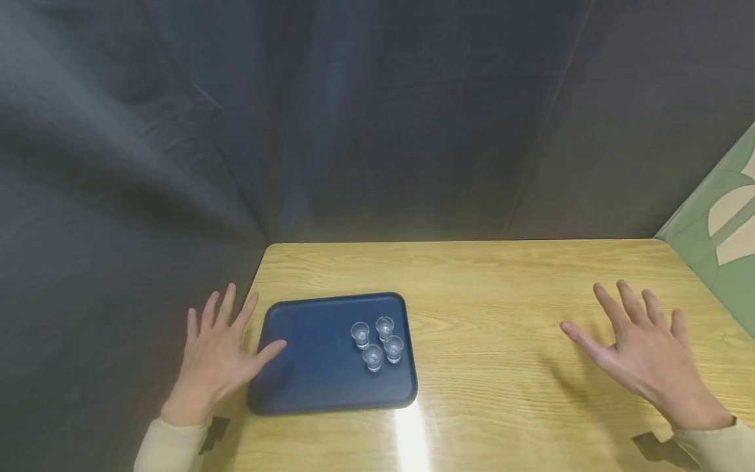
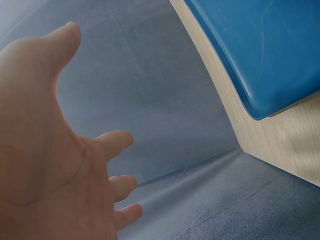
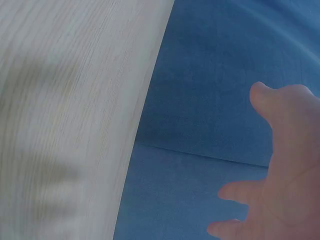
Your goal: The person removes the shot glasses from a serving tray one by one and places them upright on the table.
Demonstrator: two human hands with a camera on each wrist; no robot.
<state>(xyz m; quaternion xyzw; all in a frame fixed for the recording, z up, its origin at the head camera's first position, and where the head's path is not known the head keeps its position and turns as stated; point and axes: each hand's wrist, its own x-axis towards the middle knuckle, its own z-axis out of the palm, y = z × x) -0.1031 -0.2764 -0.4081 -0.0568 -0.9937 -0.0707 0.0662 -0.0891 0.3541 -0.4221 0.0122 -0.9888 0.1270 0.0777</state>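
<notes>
the table is pale wood with visible grain and a rounded far left corner. on its left part a dark blue tray lies flat, slightly askew to the far edge.

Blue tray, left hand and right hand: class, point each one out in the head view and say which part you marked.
Blue tray (image 1: 315,357): head view, on its bare flat bottom.
Left hand (image 1: 215,357): head view, on its back.
Right hand (image 1: 653,357): head view, on its back.

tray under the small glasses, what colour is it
The tray is blue, best seen in the head view.
</notes>
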